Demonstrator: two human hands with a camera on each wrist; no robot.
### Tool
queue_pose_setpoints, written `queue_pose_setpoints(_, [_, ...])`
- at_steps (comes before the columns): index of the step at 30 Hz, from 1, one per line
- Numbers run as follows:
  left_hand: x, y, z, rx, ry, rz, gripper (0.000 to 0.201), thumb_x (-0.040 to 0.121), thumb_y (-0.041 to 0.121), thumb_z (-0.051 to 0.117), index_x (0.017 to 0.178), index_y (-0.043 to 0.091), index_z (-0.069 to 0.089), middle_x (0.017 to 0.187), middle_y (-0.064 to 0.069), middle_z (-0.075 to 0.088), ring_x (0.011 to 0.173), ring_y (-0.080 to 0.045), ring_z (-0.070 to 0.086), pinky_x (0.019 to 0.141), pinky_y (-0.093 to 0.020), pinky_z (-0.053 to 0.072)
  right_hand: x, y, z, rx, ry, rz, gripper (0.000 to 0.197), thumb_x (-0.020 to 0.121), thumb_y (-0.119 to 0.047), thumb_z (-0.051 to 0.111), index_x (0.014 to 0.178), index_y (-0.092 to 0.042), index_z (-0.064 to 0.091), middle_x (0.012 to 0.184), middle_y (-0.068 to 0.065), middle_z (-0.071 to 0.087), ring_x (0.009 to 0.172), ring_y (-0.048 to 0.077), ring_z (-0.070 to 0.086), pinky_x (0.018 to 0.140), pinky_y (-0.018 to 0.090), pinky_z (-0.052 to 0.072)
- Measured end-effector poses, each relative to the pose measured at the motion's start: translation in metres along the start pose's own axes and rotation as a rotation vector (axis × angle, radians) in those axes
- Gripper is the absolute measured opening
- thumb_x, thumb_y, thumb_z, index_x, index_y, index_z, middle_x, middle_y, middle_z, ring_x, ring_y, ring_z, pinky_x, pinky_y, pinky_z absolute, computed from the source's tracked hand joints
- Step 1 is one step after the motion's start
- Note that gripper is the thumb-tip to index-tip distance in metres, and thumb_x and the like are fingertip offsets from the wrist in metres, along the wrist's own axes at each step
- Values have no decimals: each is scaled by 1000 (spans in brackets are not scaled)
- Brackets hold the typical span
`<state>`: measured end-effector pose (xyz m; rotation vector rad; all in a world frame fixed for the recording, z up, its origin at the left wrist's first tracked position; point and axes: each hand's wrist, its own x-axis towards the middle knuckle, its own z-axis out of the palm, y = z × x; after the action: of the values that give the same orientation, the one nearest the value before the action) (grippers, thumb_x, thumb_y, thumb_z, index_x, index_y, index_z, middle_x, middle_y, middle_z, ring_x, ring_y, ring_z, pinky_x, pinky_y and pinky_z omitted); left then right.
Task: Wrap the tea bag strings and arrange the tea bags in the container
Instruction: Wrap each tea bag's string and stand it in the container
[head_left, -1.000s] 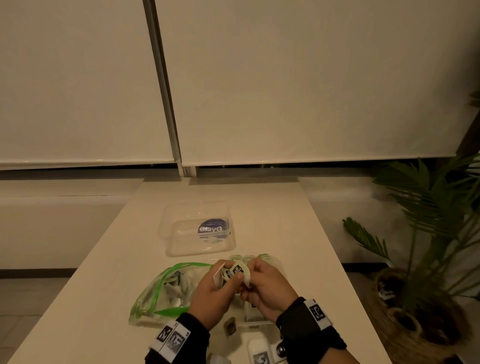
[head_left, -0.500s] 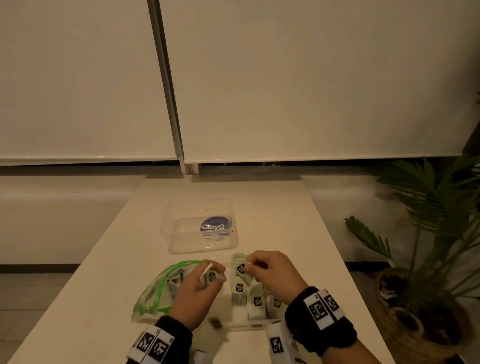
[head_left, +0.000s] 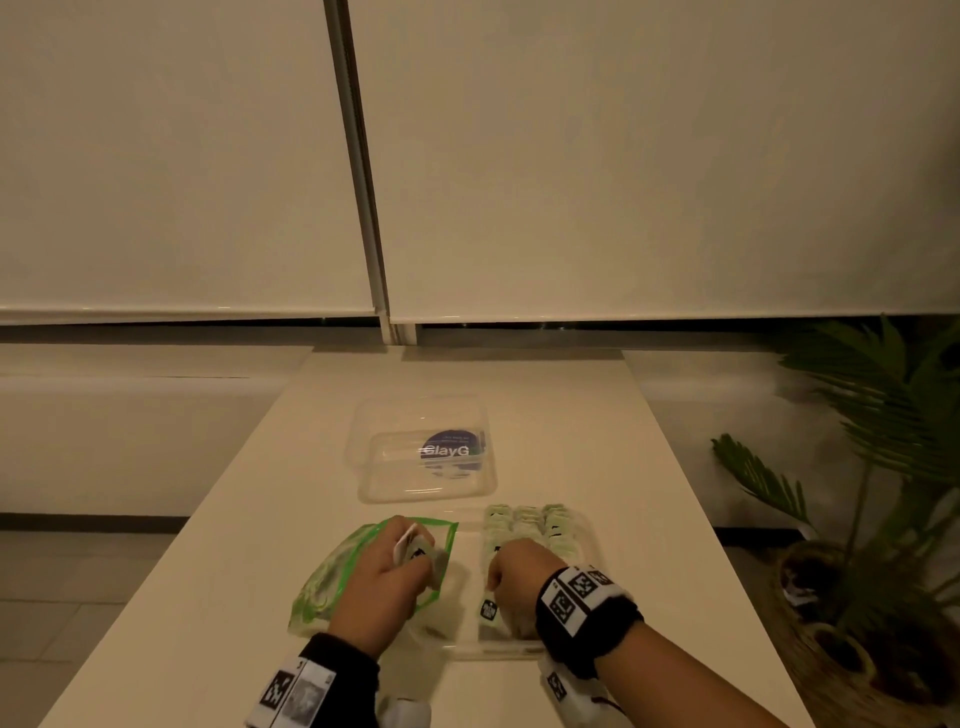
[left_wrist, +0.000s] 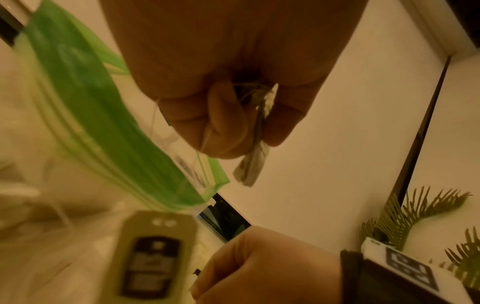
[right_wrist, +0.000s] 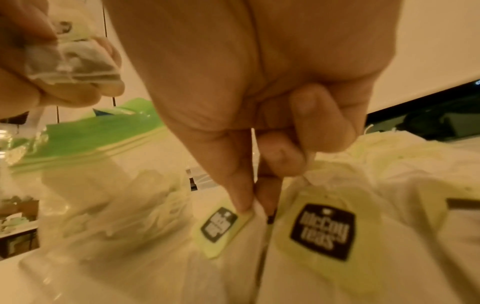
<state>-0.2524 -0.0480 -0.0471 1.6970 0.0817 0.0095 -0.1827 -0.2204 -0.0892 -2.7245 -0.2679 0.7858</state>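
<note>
Meanwhile left fingers (left_wrist: 223, 131) pinch tea bag (left_wrist: 253, 164)

Lid (head_left: 423, 449) beyond, table (head_left: 571, 415) around bare.

You are working in dim, warm yellowish light; the long pale table (head_left: 545, 395) is evenly lit, with soft shadows. Both wrist views are motion-blurred, the green-edged clear plastic zip bag (left_wrist: 85, 115) smeared, edges bowed.
</note>
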Motion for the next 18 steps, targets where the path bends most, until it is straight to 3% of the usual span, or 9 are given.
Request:
queue_pose_setpoints(3, [0,-4,0,44,-76,-50,13,56,10,54,69,11,51,65,-6,47,62,-19,45,43,-23,25,8,-2,0,-140,74,46,50,85,-17,66,134,-11,54,130,13,59,116,32,57,103,39,44])
queue_pose_setpoints(5, [-1,-5,2,40,-112,-80,11,57,9,54,68,11,52,63,-5,47,58,-17,44,42,-22,25,10,-3,-1,-205,114,27,37,88,-19,64,125,-11,62,123,12,62,111,31,60,95,36,48])
queue_pose_setpoints(9, [1,-10,8,55,-152,-125,14,69,1,55,79,-7,51,60,-7,47,44,-11,35,41,-20,25,10,-3,-4,-310,197,-37,23,88,-10,62,109,-6,67,115,14,63,105,33,62,87,37,49])
queue_pose_setpoints(11, [2,-11,10,60,-175,-145,15,61,9,53,72,-1,52,58,-7,46,44,-12,33,42,-21,25,8,-2,-4,-318,248,-71,22,87,-4,59,109,-4,64,116,16,60,106,34,60,86,38,49])
queue_pose_setpoints(14, [2,-12,13,87,-206,-171,5,57,10,54,62,10,54,54,-4,56,43,-14,38,44,-21,29,2,3,-5,-226,341,-110,22,89,-4,54,111,-7,59,119,13,55,108,32,57,87,36,46])
queue_pose_setpoints(18, [6,-19,13,133,-244,-154,16,83,-3,58,72,8,59,57,1,58,46,-11,40,46,-23,33,-12,10,-13,155,453,-96,15,92,-13,51,96,-16,65,104,0,63,94,18,59,82,29,47])
